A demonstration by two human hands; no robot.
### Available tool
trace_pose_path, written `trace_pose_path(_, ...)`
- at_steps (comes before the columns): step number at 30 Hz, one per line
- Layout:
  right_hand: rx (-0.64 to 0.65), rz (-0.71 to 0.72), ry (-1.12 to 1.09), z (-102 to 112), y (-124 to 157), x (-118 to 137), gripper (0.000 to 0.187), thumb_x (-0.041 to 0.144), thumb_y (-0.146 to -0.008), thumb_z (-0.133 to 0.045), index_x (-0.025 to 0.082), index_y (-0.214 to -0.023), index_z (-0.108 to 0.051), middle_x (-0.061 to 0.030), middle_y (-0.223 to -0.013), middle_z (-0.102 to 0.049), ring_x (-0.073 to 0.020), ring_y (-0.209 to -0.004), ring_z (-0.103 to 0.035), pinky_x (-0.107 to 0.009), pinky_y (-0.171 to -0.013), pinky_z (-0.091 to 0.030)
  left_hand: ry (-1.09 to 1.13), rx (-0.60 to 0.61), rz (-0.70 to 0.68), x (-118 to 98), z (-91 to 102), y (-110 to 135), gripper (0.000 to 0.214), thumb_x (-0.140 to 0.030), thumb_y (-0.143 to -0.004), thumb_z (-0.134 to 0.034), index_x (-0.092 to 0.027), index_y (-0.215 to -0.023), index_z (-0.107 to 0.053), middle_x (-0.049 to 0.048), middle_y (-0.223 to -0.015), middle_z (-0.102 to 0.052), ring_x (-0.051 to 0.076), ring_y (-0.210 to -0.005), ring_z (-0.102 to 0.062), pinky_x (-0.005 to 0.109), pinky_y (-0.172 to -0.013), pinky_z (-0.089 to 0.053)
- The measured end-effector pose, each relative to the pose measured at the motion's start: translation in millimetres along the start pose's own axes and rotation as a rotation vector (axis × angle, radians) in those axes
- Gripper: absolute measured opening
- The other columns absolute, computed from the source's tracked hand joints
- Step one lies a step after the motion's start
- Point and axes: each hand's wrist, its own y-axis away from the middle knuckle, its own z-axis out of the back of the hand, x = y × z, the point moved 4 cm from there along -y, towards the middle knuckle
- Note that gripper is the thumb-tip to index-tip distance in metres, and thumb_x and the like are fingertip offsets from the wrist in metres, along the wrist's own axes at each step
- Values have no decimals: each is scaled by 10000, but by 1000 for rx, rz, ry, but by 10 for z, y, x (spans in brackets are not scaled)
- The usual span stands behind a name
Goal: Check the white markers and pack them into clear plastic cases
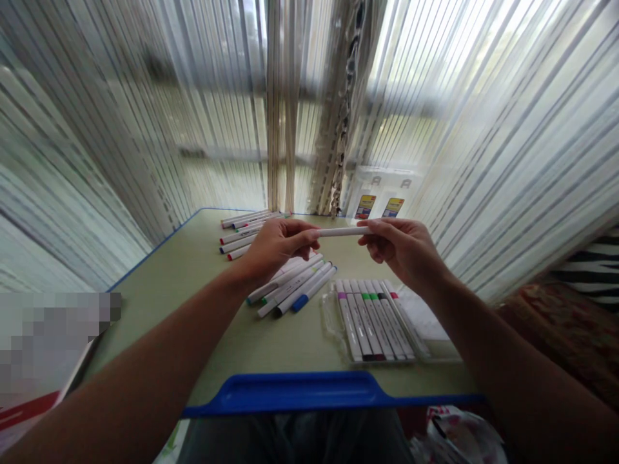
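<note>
A white marker [343, 232] is held level above the table, pinched at both ends. My left hand [280, 245] grips its left end and my right hand [401, 248] its right end, so the tips are hidden in my fingers. Below my left hand lies a loose pile of white markers [300, 287] with coloured ends. Farther back, partly behind that hand, more markers [242, 235] lie in a group. Nearer my right hand, an open clear plastic case [331, 322] holds a row of several white markers with purple, green, black and red bands.
The pale green table [159, 290] has a blue edge with a blue tray lip [300, 390] in front. A clear package [382, 193] with two labels stands at the back against string curtains [217, 129]. A plastic bag [464, 438] lies below at right.
</note>
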Motion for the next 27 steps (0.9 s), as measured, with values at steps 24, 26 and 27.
trace_pose_path(24,134,85,478,-76,81,-40,298,400,-666,-879,146,-807,-811,-20,-532,-645,-90,-433,-511,-219,-392,-380,-289,35,-33,-12,-278,86,275,-349,-769,-784,-90,-846,-734,40,-657,-668,96,-546,-565,212,-507,-423)
trace_pose_path(26,139,114,515,-96,85,-21,297,399,-646,-890,148,-781,-807,-26,-559,-663,-90,-450,-514,-219,-401,-379,-283,41,-39,-14,-289,87,281,-347,-766,-791,-86,-855,-741,39,-648,-668,98,-546,-576,212,-516,-435)
trace_pose_path(27,140,132,538,-103,87,-12,291,399,-647,-890,150,-773,-806,-27,-571,-670,-91,-460,-518,-219,-410,-383,-285,44,-42,-18,-294,87,284,-345,-767,-794,-83,-864,-746,38,-642,-669,97,-545,-580,213,-522,-441)
